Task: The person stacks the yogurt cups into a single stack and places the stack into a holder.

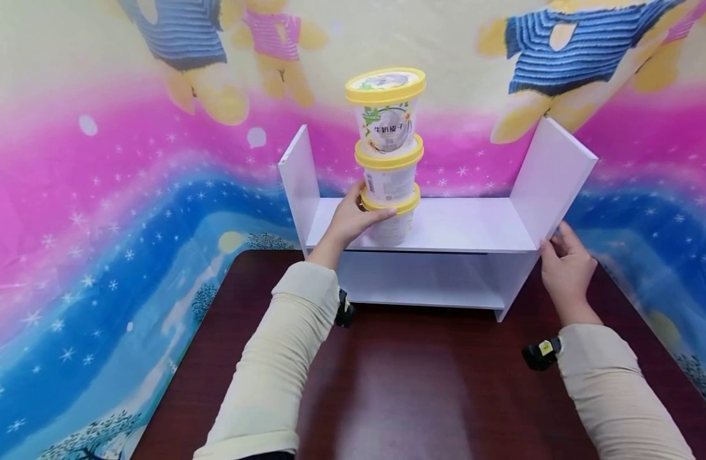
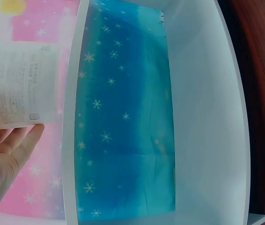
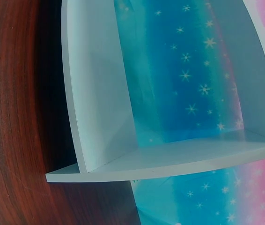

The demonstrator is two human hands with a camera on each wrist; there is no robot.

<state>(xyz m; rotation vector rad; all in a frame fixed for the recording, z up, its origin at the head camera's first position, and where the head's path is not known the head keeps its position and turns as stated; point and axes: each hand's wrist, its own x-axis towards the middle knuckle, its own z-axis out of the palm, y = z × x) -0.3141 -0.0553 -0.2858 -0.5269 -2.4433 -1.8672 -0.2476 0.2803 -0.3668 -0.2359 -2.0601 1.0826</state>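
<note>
Three white ice cream tubs with yellow lids, a top tub [image 1: 387, 121], a middle tub [image 1: 390, 182] and a bottom tub [image 1: 390, 229], stand in a slightly leaning stack. My left hand [image 1: 353, 220] grips the bottom tub around its lid and side. The stack is at the upper board of a white two-tier shelf [image 1: 468, 223]; I cannot tell whether its base touches the board. Lower on the right, my right hand [image 1: 568, 268] holds the front edge of the shelf's right side panel [image 1: 554, 172]. Only a fingertip shows in the right wrist view.
The shelf stands on a dark reddish-brown wooden table [image 1: 399, 383]. Its left side panel [image 1: 299, 185] rises beside the stack, and a lower board [image 1: 422, 287] lies underneath. Behind everything hangs a printed cloth [image 1: 157, 191] with bears and snowflakes.
</note>
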